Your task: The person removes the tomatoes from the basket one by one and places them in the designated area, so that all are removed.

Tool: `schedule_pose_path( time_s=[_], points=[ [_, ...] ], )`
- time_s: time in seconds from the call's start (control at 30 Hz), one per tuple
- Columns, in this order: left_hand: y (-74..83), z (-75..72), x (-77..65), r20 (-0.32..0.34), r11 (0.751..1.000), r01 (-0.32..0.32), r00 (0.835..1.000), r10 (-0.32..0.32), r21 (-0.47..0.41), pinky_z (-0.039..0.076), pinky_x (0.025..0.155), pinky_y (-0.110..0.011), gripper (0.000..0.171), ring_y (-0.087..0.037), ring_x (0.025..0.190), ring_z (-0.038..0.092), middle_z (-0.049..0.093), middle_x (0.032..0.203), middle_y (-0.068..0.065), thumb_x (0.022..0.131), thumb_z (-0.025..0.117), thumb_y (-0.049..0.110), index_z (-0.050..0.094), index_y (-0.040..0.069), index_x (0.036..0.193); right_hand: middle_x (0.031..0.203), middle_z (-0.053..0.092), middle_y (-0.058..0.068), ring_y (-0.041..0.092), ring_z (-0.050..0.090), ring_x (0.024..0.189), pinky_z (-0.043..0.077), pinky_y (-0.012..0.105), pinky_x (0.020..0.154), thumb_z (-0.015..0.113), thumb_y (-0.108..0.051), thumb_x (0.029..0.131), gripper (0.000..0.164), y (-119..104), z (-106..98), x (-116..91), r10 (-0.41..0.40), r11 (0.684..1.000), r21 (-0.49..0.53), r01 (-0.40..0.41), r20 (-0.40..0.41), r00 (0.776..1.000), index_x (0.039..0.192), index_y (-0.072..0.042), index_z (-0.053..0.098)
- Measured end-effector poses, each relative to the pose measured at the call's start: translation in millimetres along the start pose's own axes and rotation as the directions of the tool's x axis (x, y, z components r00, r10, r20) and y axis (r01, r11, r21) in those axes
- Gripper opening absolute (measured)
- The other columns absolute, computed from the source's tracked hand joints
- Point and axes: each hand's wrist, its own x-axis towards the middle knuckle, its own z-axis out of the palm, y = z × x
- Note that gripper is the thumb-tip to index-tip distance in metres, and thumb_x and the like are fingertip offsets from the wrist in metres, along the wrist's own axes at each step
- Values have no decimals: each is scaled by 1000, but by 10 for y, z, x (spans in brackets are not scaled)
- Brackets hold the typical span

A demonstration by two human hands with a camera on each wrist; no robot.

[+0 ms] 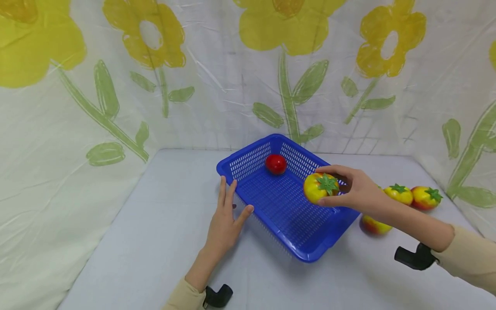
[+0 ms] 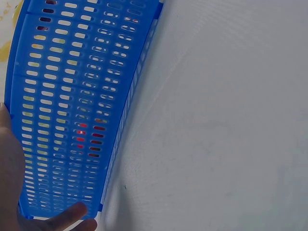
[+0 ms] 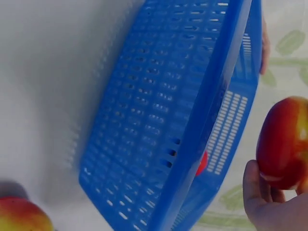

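My right hand (image 1: 358, 191) grips a yellow-and-red toy fruit with a green leafy cap (image 1: 315, 189), thumb on one side and fingers on the other. It holds the fruit above the right part of a blue plastic basket (image 1: 280, 211). In the right wrist view the fruit (image 3: 284, 144) shows its red, glossy underside. Inside the basket, near the far corner, sits a shiny red round item (image 1: 276, 164). My left hand (image 1: 222, 228) is at the basket's left side with fingers spread and fairly straight, near or touching the rim.
To the right of the basket, several similar yellow-and-red fruits (image 1: 424, 198) lie on the white tabletop (image 1: 155, 224), partly hidden by my right forearm. One fruit (image 1: 373, 226) is close to the basket's right edge. A white curtain with painted flowers (image 1: 217, 86) hangs behind.
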Motion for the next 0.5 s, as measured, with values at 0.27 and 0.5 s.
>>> schedule_pose_path(
  time_s=[0.27,0.5],
  points=[
    [-6,4,1,-1,1000,-13,1000,13,-10,50,68,-33,79,-28,107,62,-7,164,5,97,57,51,11,34,159,134,53,9,30,55,115,50,25,85,84,-26,80,70,38,-61,-114,38,999,-2,-39,-23,999,140,-13,53],
    [-3,-4,-5,-1,1000,-9,1000,9,-13,51,69,-34,79,-28,108,62,-7,164,5,97,57,51,11,34,159,137,52,8,30,52,119,47,21,86,81,-28,83,66,58,-119,-198,60,998,-23,-62,-62,996,141,-16,52]
  ],
)
